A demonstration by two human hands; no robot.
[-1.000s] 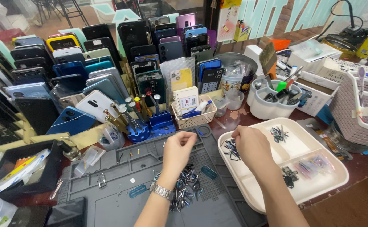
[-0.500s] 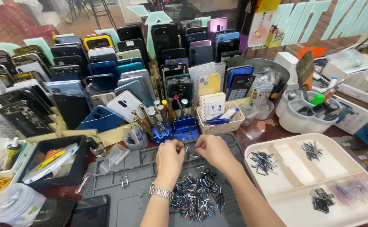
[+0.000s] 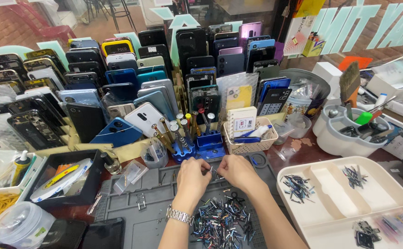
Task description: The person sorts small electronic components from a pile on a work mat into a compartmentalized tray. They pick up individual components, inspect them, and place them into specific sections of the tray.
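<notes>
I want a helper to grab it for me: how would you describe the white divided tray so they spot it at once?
Start at the grey work mat under the hands. Right of it lies the white divided tray, flat and rounded, its compartments holding small piles of tiny dark parts. The round white tool caddy behind it instead holds upright tools.

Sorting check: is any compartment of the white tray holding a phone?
No: the white tray holds only small piles of tiny parts; the phones stand in racks behind the work mat.

A pile of small parts (image 3: 220, 221) is spread on the work mat (image 3: 141, 216); a divided tray (image 3: 349, 203) is set at three o'clock, phone housings (image 3: 141, 87) are racked at twelve.
</notes>
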